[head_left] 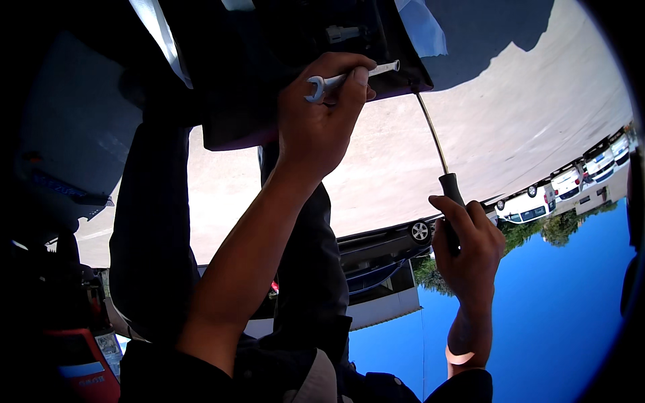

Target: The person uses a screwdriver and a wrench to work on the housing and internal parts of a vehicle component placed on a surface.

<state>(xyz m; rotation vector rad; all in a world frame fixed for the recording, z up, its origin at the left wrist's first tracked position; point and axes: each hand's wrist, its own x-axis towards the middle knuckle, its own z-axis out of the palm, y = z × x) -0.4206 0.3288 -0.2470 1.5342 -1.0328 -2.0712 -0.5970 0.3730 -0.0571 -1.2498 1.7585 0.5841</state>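
Note:
A silver combination wrench [385,69] lies across my left hand [314,127], pinched between thumb and fingers. Its open jaw sticks out on the left, the ring end on the right. This hand is against or just in front of a dark panel [238,124]; contact I cannot tell. Farther right, my right hand [474,245] is closed around the black handle of a screwdriver [435,141], index finger along the handle. The long shaft points up to the panel's lower right corner, where its tip meets a small dark part in shadow. A pale connector-like piece [346,33] shows above my left hand.
Dark-trousered legs [151,201] stand behind my left arm. Pale sunlit pavement [524,127] spreads behind the panel. A dark car [376,248] and several white vehicles [531,205] appear upside down in the background. A red object [80,363] is at lower left.

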